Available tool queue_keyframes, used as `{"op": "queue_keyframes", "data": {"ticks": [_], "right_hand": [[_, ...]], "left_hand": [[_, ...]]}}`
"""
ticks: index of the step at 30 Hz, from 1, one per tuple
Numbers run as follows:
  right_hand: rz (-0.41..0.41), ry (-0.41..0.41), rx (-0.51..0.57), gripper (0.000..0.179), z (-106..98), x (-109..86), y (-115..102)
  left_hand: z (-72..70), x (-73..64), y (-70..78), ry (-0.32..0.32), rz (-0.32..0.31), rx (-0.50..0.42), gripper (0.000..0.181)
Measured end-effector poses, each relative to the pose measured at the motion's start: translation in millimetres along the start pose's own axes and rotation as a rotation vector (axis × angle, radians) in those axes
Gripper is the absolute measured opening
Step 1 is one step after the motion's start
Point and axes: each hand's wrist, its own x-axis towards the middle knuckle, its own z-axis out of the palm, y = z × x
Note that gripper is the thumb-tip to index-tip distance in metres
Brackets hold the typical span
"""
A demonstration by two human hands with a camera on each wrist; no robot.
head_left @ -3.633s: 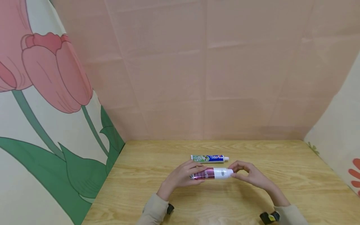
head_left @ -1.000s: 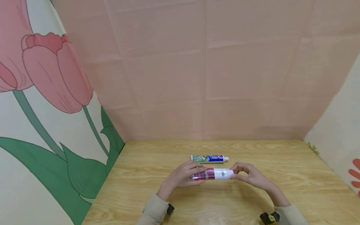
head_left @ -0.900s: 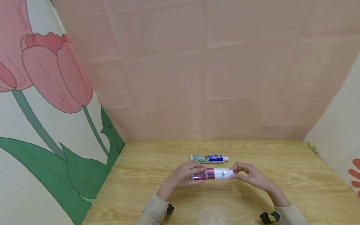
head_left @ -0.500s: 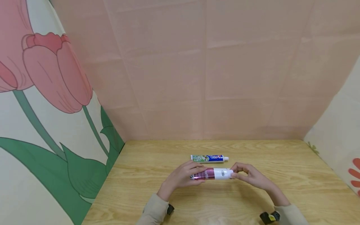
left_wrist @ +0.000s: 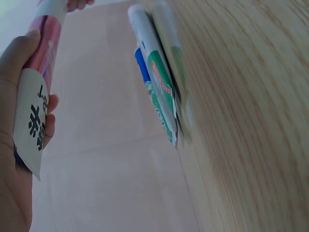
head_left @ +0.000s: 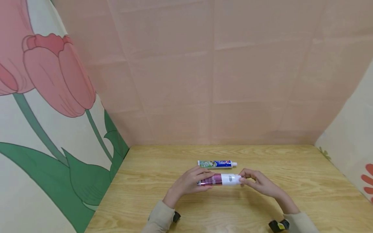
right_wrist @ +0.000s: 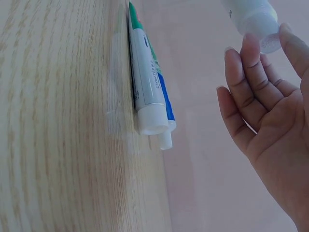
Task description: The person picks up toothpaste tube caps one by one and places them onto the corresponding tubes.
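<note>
In the head view my left hand (head_left: 189,182) grips the pink back part of a pink-and-white tube (head_left: 228,179), held level above the table. The thumb and fingertips of my right hand (head_left: 259,183) pinch the white cap (right_wrist: 264,31) at its right end. A white sticker (left_wrist: 31,113) with black writing covers the tube's tail in the left wrist view. Behind the tube lies a green-and-blue toothpaste tube (head_left: 217,164), its white cap pointing right. Both wrist views show another tube, white and green (right_wrist: 146,72), lying beside it; the head view does not show this one.
The wooden table (head_left: 163,155) runs back to a pink cloth backdrop (head_left: 209,81). A tulip-patterned panel (head_left: 67,97) stands at the left, a pale flowered one (head_left: 349,136) at the right.
My right fingers have shifted a little on the cap, and the hand sits slightly lower than at first. My left hand and the toothpaste tube behind stay in place.
</note>
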Motion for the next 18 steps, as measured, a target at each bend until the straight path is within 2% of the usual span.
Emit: {"op": "queue_keyframes", "data": {"ticks": [8, 18], "right_hand": [[-0.033, -0.001, 0.015, 0.015, 1.2, 1.0, -0.1], [-0.024, -0.003, 0.036, 0.014, 0.3, -0.2, 0.0]], "left_hand": [[-0.5, 0.6, 0.4, 0.005, 0.005, 0.01, 0.05], [-0.5, 1.8, 1.2, 0.015, 0.011, 0.006, 0.049]]}}
